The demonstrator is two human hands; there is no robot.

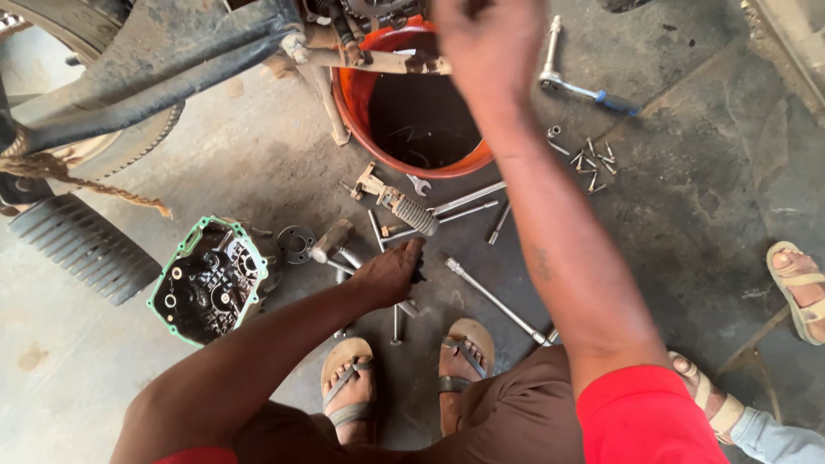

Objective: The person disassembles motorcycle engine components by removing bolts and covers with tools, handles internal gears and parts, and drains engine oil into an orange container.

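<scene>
Down on the floor (705, 215) I am closing my left hand (391, 273) on a small dark part among loose tools, engine cover (209, 280) already off, while my right hand (485, 39) is reaching up to the motorcycle, grip unclear.

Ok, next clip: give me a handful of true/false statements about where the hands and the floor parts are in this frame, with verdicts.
1. The left hand reaches down among the tools lying on the floor. True.
2. The right hand rests on the engine cover with the green gasket. False: it is raised near the motorcycle frame above the orange bucket, and the cover lies apart, on the floor to the left.
3. A ratchet wrench with a blue handle lies right of the bucket. True.
4. The bucket is blue. False: it is orange.
5. A small pile of loose bolts lies near the ratchet wrench. True.
</scene>
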